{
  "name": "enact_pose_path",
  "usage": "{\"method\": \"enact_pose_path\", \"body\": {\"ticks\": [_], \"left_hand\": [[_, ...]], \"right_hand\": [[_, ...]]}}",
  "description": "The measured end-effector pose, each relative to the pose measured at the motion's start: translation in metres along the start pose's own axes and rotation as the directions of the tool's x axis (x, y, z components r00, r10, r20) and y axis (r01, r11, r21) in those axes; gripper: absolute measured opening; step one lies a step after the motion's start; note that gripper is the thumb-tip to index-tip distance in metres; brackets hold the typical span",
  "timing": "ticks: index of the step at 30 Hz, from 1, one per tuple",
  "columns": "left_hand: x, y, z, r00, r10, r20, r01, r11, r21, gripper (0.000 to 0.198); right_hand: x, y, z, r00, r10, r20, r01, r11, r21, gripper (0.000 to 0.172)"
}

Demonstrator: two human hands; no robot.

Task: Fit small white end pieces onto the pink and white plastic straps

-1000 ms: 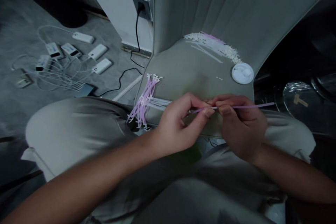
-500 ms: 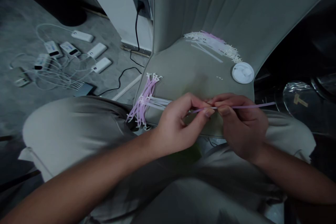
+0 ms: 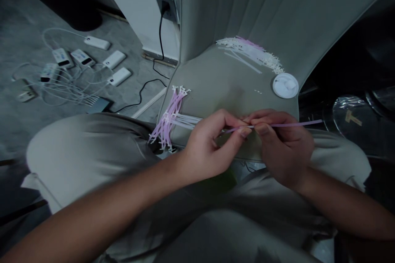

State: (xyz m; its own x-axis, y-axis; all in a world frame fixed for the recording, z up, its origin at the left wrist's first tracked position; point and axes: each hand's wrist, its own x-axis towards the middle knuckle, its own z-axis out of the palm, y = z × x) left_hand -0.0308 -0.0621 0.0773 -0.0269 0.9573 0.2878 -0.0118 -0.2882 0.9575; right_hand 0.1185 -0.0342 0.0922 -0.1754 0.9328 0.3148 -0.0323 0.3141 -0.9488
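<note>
Both hands meet over the front of a grey-green chair seat [image 3: 212, 86]. A thin purple plastic stick [image 3: 296, 124] runs through them, its free end sticking out to the right. My left hand [image 3: 212, 144] is closed, pinching it between thumb and forefinger. Close beside it, my right hand [image 3: 284, 144] pinches too. A short white piece shows between the fingertips; the fingers partly hide how it joins the purple stick. Left of my left hand lies a bundle of purple sticks [image 3: 177, 104] with white branched ends, and white sticks [image 3: 188, 120] reach from it towards the hand.
A pile of white and purple pieces [image 3: 249, 51] lies along the seat back. A round white dish [image 3: 285, 85] holds small white pieces near the right edge. On the floor at left are white power banks [image 3: 119, 76] with tangled cables. A plugged black cord [image 3: 160, 33] hangs from a socket.
Both hands keep the same pinch on the purple stick. My right hand and the stick's free end have shifted very slightly left.
</note>
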Motion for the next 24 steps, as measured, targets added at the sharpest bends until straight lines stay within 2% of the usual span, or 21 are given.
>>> {"method": "enact_pose_path", "body": {"ticks": [5,17,24], "left_hand": [[-0.0014,-0.0019,0.0002,1.000,0.001,0.003,-0.001,1.000,-0.002,0.004],[-0.0014,-0.0042,0.0001,0.998,0.054,-0.011,-0.053,0.998,0.021,0.004],[0.0020,-0.0011,-0.0027,0.990,0.138,0.023,-0.139,0.989,0.058,0.006]], "right_hand": [[-0.0008,-0.0005,-0.0006,1.000,0.024,0.002,-0.024,0.999,-0.023,0.012],[-0.0024,0.0000,0.0017,1.000,-0.017,-0.003,0.017,0.999,-0.042,0.013],[0.0006,-0.0025,0.0003,0.998,-0.055,0.022,0.056,0.996,-0.063,0.011]]}}
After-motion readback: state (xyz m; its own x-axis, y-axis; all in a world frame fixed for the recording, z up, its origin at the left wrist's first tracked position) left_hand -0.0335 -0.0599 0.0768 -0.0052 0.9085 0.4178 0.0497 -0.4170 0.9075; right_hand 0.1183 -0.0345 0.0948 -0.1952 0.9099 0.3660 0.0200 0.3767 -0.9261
